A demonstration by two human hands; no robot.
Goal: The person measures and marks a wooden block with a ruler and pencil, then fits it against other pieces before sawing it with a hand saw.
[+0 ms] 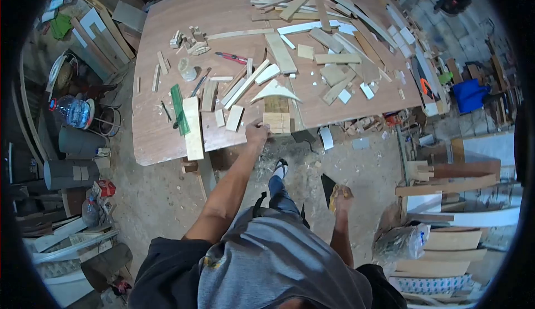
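My left hand grips a small light wood block at the table's front edge, its fingers closed at the block's left side. Faint lines run across the block. Behind it lies a darker wood piece, with a pale curved offcut beyond. Down to the right, away from the table, my right hand is wrapped around the worn yellowish handle of a handsaw. The saw's dark blade points up and left over the floor.
On the wooden table lie many strips and offcuts, a green ruler, a red-handled tool and a small jar. Boards are stacked at right. At left stand a water bottle and grey cylinders.
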